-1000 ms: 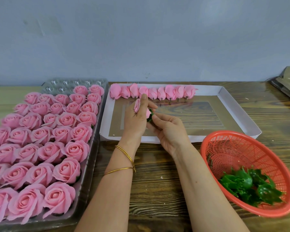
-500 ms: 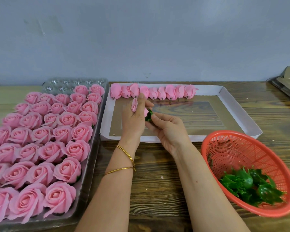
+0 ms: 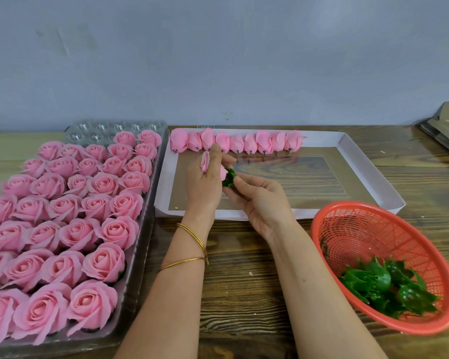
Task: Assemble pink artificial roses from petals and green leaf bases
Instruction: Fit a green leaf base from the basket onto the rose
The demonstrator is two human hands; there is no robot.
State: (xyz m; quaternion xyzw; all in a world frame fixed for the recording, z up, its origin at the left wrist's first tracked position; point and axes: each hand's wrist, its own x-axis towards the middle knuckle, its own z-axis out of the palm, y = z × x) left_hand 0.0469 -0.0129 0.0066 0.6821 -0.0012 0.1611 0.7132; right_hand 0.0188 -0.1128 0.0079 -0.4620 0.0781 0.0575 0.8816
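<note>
While in left hand [image 3: 202,186], rose [image 3: 205,161] against calyx [image 3: 228,178].

This looks like a small craft workshop set up for batch handwork: a plank wooden table [image 3: 244,294] stands against a bare grey wall [image 3: 218,60]. On it are a clear plastic tray [image 3: 101,126] packed with rows of finished pink roses [image 3: 62,229], a cardboard tray [image 3: 347,149] lined with rose buds [image 3: 263,142], and a red basket [image 3: 360,229] of green leaf bases [image 3: 379,281].
</note>
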